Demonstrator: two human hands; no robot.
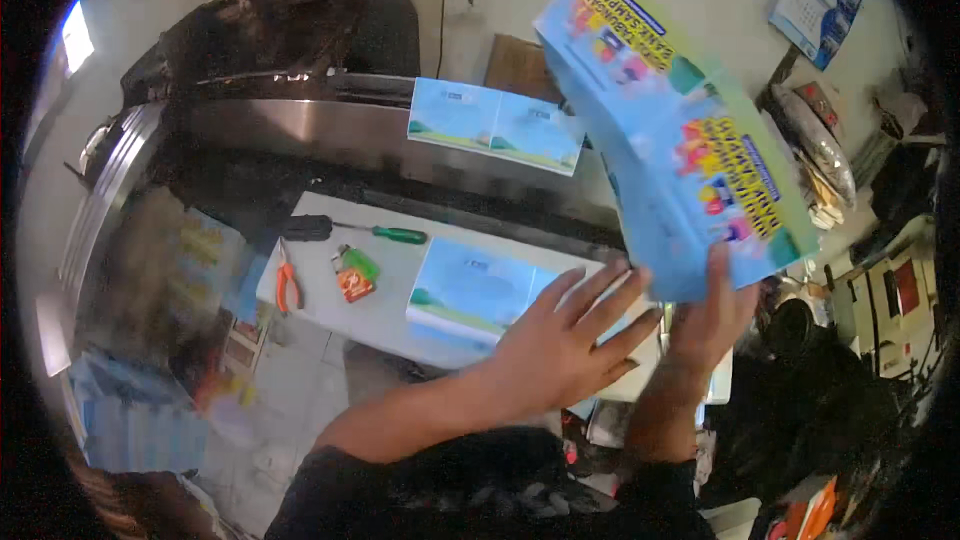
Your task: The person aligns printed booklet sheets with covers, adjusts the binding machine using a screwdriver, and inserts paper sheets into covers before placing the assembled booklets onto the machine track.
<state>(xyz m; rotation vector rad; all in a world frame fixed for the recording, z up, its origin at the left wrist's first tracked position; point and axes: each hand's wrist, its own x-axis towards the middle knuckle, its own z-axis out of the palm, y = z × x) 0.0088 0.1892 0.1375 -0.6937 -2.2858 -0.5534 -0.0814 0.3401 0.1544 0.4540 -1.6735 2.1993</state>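
Note:
Raised at the right is a thick stack of printed light-blue cover sheets (640,155), tilted, with colourful lettering and cartoon shapes on its face. My right hand (715,325) grips it by the lower edge, fingers over the printed side; its thumb is hidden. My left hand (560,345) has its fingers spread and holds nothing. Its fingertips come close to the raised stack's lower corner; whether they touch it I cannot tell. Partly behind that hand, another blue stack of sheets (465,285) lies flat on the white table (320,315).
On the table's left lie orange-handled pliers (287,285), a green-handled screwdriver (398,235), a black object (305,228) and a small green-and-orange packet (355,275). More blue sheets (495,125) rest by the metal ledge behind. A calendar (820,0) hangs on the wall at far right.

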